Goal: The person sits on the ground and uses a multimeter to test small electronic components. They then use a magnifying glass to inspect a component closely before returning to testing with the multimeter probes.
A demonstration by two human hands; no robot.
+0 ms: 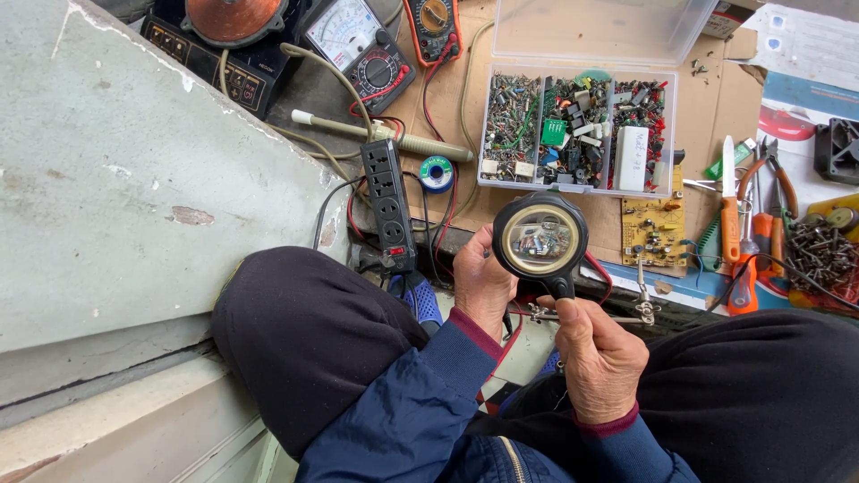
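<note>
My right hand (598, 356) grips the black handle of a round magnifying glass (540, 240) and holds it up over my lap. My left hand (483, 282) is closed around a small part just behind the lens; the part shows enlarged through the glass, too blurred to identify. A metal clamp stand (641, 309) with clips juts out to the right of my right hand. Both dark-blue sleeves with maroon cuffs reach in from the bottom, above my dark trousers.
A clear compartment box (574, 134) of small electronic parts sits open on cardboard. A yellow circuit board (655, 228), pliers and screwdrivers (750, 224) lie right. A black power strip (386, 199), solder spool (437, 173), two meters (362, 46) and a grey concrete slab (125, 179) are left.
</note>
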